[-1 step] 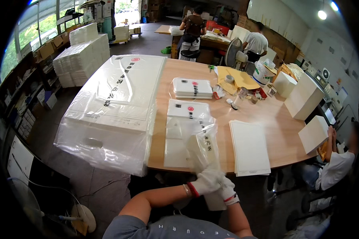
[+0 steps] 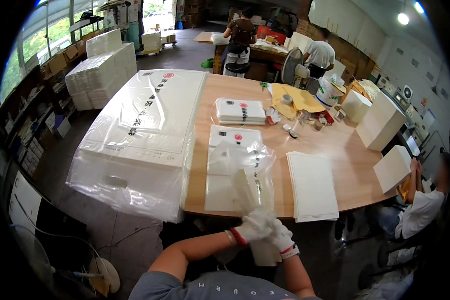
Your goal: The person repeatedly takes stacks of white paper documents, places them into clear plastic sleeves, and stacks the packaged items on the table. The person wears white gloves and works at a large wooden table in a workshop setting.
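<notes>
Both hands wear white gloves with red cuffs and meet at the table's front edge. My left hand (image 2: 256,225) is closed round a curled stack of cream paper (image 2: 266,254) at the mouth of a clear plastic bag (image 2: 265,162). Beside it, my right hand (image 2: 281,237) is also closed on the paper, with its fingertips partly hidden. The stack's far end sits inside the bag, which has dark printing. Under that lies a pile of printed clear bags (image 2: 220,187). To the right is a flat stack of cream sheets (image 2: 313,187).
Large plastic-covered sheets (image 2: 135,125) overhang the wooden table (image 2: 345,160) at left. Packed bundles (image 2: 241,110), yellow envelopes (image 2: 305,100), a jar (image 2: 300,124) and white blocks (image 2: 382,122) stand farther back. A person (image 2: 420,200) sits at right; two others work behind.
My hands have shifted slightly left and forward. The plastic bag's upper part has spread wider over the pile beneath it.
</notes>
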Action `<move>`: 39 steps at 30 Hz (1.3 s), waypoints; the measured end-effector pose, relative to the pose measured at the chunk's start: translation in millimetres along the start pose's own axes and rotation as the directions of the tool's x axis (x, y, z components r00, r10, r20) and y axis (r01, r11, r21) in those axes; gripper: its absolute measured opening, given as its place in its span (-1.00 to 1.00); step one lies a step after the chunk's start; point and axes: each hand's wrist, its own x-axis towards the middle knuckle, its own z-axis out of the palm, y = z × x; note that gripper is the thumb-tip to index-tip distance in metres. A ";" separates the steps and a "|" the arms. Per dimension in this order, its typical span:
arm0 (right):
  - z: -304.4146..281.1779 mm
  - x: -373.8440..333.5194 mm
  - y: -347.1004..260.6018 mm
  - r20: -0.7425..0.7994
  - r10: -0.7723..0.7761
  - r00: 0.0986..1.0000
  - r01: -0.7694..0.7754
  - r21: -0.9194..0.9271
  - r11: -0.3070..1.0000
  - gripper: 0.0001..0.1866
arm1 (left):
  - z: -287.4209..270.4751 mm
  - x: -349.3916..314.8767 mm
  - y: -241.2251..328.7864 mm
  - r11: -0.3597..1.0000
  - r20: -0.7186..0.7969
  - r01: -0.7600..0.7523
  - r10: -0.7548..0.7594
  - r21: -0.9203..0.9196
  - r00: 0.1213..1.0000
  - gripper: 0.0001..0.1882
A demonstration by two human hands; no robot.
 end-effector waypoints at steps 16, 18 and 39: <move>-1.8 97.5 3.0 0.030 0.351 0.936 -0.332 -0.260 0.907 -0.54 | -28.9 -55.0 -137.4 0.730 -0.198 0.583 -0.669 -0.357 0.716 -0.71; -1.7 74.0 -5.1 -0.006 0.316 0.949 -0.308 -0.253 0.917 -0.51 | -24.0 -59.3 -132.1 0.619 -0.141 0.647 -0.762 -0.445 0.632 -0.78; 6.4 -143.3 4.7 -0.166 0.077 0.983 0.001 0.430 0.903 -0.67 | -77.6 -198.6 44.7 0.631 0.069 0.695 -0.721 -0.345 0.689 -0.98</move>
